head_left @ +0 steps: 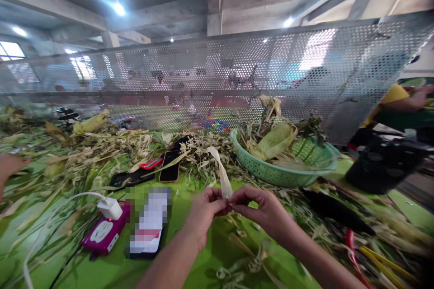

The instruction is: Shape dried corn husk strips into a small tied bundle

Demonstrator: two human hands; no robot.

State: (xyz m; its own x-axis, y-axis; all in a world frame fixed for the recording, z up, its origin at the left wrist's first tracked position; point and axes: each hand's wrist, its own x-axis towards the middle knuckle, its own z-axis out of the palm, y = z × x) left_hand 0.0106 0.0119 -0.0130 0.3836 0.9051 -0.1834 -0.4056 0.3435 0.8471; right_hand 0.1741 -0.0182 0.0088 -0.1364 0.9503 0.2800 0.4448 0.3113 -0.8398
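Both my hands meet over the green table, pinching the lower end of a pale dry corn husk strip that curves up between them. My left hand has its fingers closed on the strip from the left. My right hand grips it from the right with thumb and fingers pressed together. Loose husk scraps lie on the table just below my hands.
A teal plastic basket holding a husked corn cob stands behind my right hand. Phones, a purple power strip with white charger and husk piles cover the left. A perforated metal screen walls the back. Another person's arm is far right.
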